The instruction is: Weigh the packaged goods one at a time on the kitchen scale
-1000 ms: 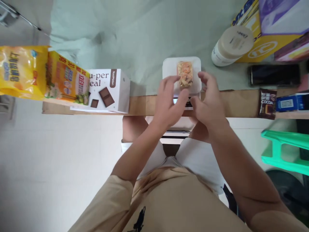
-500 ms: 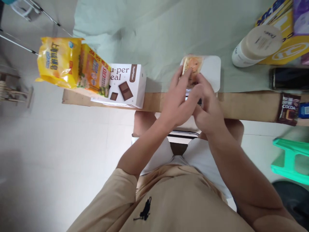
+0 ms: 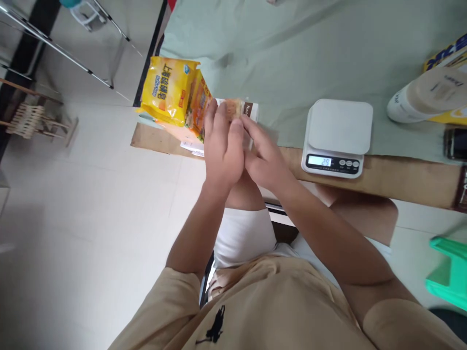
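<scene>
My left hand [image 3: 224, 150] and my right hand [image 3: 265, 160] are together at the left of the table, both closed on a small orange-and-yellow packet [image 3: 233, 108] that shows between the fingers. Most of the packet is covered, and its contents cannot be told. It is over the white NutriMotion box [image 3: 254, 116]; whether it touches the box is hidden. My left fingers are close beside the yellow soap pack [image 3: 168, 92]. To the right of my hands, a white kitchen scale [image 3: 341, 126] bears nothing, its lit display showing digits that look like 25.
A white bottle [image 3: 416, 102] stands at the right, with a yellow package [image 3: 447, 53] behind it. A dark object [image 3: 454, 143] lies near the right edge. Below the table are a green stool [image 3: 450, 272] and, at far left, a small wooden chair [image 3: 29, 121].
Both hands have moved left with the packet, from the scale to the white box. The scale's platform and display are now uncovered. The camera view has shifted left.
</scene>
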Tool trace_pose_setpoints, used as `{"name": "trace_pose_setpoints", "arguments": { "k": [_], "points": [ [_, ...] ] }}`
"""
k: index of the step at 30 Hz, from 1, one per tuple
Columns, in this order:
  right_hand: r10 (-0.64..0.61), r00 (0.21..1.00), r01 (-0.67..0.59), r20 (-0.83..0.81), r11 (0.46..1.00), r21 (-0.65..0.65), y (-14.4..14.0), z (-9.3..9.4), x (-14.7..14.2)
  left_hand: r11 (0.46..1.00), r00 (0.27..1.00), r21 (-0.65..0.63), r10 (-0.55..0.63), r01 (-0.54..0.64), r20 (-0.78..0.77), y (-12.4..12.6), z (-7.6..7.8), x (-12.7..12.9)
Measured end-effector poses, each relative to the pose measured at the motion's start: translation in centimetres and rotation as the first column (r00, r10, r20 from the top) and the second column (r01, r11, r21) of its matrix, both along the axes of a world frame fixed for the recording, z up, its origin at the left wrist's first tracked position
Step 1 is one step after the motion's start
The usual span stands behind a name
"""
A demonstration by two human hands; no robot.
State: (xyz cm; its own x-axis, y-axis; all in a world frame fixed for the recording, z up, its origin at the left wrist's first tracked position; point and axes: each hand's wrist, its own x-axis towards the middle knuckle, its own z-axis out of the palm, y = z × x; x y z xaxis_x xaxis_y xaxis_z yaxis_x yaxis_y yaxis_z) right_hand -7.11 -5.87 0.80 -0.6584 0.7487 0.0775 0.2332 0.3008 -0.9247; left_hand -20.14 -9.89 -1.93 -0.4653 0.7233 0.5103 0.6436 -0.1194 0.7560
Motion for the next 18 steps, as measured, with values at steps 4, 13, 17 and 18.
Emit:
{"name": "trace_pose_setpoints", "arguments": {
  "k": [4,13,17,18],
  "points": [
    [-0.070,0.990,0.069,0.123,0.997,0.017,-0.2,0.3,-0.2,0.946,0.982,0.319,0.004,0.057,-0.187,-1.9,1.0,2.3],
    [-0.089,0.967,0.055,0.241,0.988,0.145,-0.1,0.5,-1.5,0.852,0.993,0.517,0.116,-0.089,-0.021,-2.9,-1.5,5.0],
    [-0.123,0.951,0.073,0.282,0.981,0.181,-0.5,0.7,-2.0,0.844,0.992,0.527,0.122,-0.098,-0.012,-2.5,-1.5,5.4],
    [-0.114,0.951,0.061,0.288,0.981,0.185,-0.5,0.7,-2.1,0.856,0.995,0.513,0.094,-0.071,-0.020,-2.5,-1.6,5.4]
  ]
}}
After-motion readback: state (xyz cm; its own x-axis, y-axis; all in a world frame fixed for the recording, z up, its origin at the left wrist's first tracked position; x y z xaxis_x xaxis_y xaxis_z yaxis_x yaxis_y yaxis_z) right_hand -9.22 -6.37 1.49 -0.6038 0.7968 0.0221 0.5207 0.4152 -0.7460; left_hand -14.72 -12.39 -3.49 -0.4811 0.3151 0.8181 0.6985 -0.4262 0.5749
